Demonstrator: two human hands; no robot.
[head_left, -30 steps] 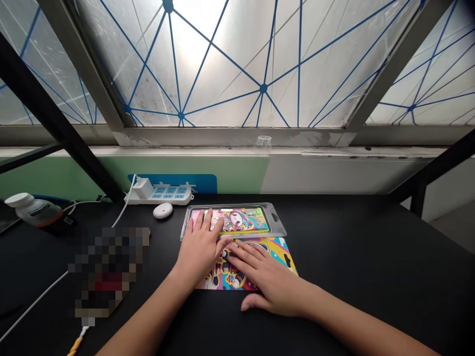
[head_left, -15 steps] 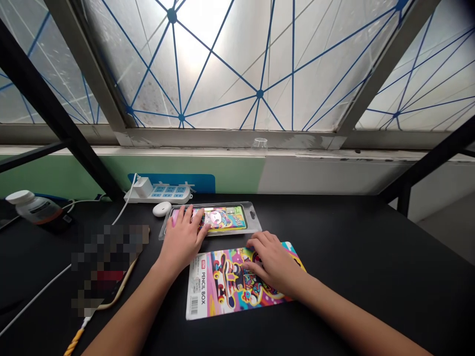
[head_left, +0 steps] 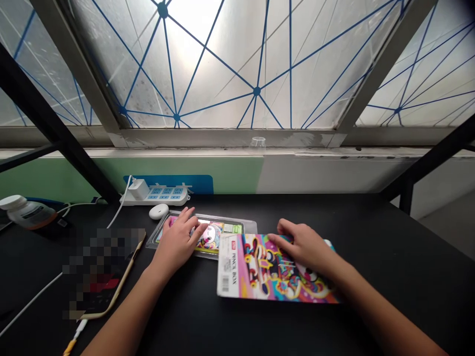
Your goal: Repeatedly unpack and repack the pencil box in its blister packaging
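My right hand (head_left: 309, 247) grips the far edge of a colourful printed card (head_left: 256, 277) lettered "PENCIL BOX", thumb on top and fingers curled, their tips partly hidden. The card's near left corner looks a little raised off the desk, and its upper left part covers the right end of a clear plastic tray (head_left: 251, 227). In that tray lies a bright pencil box (head_left: 212, 234) with a cartoon figure. My left hand (head_left: 178, 240) rests with spread, slightly bent fingers on the left part of the pencil box and holds nothing.
A white earbud case (head_left: 159, 211) stands behind the tray, by a white power strip (head_left: 158, 197). On the left lie a partly blurred phone (head_left: 111, 282) with a cable and a white-capped bottle (head_left: 27, 212). A clear cup (head_left: 258, 142) stands on the sill.
My right hand has taken hold of the card and moved it to the right, its left part now overlapping the tray. The tray has turned slightly under my left hand.
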